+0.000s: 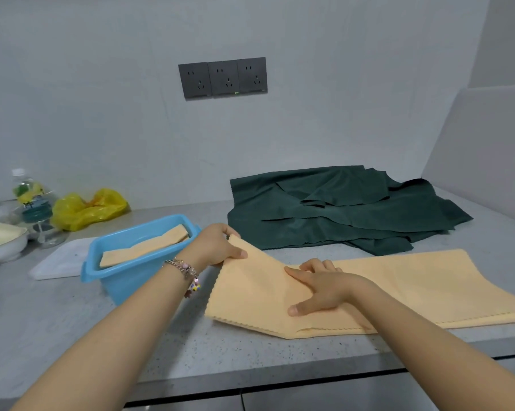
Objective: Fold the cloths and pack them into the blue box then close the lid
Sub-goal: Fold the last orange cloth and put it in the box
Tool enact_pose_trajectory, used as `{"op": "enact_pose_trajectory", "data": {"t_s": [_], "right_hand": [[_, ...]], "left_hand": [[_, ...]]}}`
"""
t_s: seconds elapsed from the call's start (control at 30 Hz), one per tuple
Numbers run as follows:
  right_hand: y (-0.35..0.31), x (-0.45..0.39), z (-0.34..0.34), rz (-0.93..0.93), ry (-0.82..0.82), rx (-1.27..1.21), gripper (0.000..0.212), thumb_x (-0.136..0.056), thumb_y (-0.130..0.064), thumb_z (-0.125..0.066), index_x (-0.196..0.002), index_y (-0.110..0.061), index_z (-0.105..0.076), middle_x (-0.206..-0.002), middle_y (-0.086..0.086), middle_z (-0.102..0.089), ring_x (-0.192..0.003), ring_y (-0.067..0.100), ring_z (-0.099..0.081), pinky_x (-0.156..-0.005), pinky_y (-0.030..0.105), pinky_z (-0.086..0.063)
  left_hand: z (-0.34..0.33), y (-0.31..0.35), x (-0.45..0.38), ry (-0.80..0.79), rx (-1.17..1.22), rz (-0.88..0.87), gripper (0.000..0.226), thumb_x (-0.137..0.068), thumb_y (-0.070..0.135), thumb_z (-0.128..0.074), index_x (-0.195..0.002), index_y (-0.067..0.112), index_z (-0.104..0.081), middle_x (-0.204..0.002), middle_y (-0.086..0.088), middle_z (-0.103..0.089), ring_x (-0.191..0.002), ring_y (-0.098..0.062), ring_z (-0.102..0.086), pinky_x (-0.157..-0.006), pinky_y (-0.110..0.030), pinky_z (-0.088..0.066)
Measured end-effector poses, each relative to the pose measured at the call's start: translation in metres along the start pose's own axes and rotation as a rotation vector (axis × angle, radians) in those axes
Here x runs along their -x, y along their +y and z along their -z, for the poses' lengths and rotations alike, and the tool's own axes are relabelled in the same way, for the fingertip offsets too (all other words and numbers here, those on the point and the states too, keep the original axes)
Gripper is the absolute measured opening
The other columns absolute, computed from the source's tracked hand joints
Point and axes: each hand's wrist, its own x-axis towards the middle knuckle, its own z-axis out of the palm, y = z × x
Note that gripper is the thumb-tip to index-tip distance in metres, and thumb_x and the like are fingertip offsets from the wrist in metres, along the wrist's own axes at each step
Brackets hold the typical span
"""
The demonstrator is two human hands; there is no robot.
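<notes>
A long orange cloth (413,286), folded lengthwise, lies across the grey counter in front of me. My left hand (217,247) pinches its left end and lifts it off the counter. My right hand (324,287) presses flat on the cloth's middle with spread fingers. The blue box (123,280) stands open to the left, with a folded orange cloth (143,247) inside. Its white lid (60,261) lies flat on the counter left of the box. A heap of dark green cloths (339,212) sits behind the orange cloth.
At the far left stand a white bowl (1,247), a glass jar (34,209) and a crumpled yellow plastic bag (87,209). Wall sockets (222,78) are on the back wall. The counter's front edge (280,372) runs below my arms; a wall panel rises at the right.
</notes>
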Motion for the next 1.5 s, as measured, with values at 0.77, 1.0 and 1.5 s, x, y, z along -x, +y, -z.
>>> {"op": "enact_pose_trajectory", "data": {"t_s": [0.77,1.0,1.5], "right_hand": [[0.069,0.100,-0.024,-0.218,0.804,-1.037,0.024,-0.095,-0.034,-0.047,-0.096,-0.019,-0.065,-0.064,-0.003,-0.069,-0.045,0.003,-0.055,-0.048,0.018,-0.039],[0.074,0.104,-0.032,-0.259,0.676,-0.875,0.031,-0.088,-0.049,-0.052,-0.111,-0.029,-0.057,-0.080,-0.009,-0.061,-0.072,0.007,-0.058,-0.061,0.023,-0.039],[0.071,0.104,-0.047,-0.204,0.794,-0.639,0.019,-0.080,-0.010,-0.061,-0.085,-0.023,-0.074,-0.073,-0.017,-0.061,-0.061,0.000,-0.049,-0.058,0.003,-0.037]], "left_hand": [[-0.150,0.085,0.019,-0.088,0.416,-0.076,0.035,-0.084,0.009,-0.067,-0.113,0.013,-0.047,-0.053,-0.003,-0.068,-0.041,-0.014,-0.062,-0.039,-0.019,-0.046],[-0.198,0.077,0.019,-0.064,0.366,-0.057,0.036,-0.082,0.018,-0.070,-0.110,0.022,-0.048,-0.065,-0.004,-0.071,-0.047,-0.015,-0.064,-0.046,-0.025,-0.055],[-0.188,0.015,0.013,-0.169,-0.604,-0.491,0.050,-0.100,0.037,-0.024,-0.149,0.032,-0.019,-0.159,-0.002,0.001,-0.146,-0.016,0.008,-0.114,-0.035,0.015]]}}
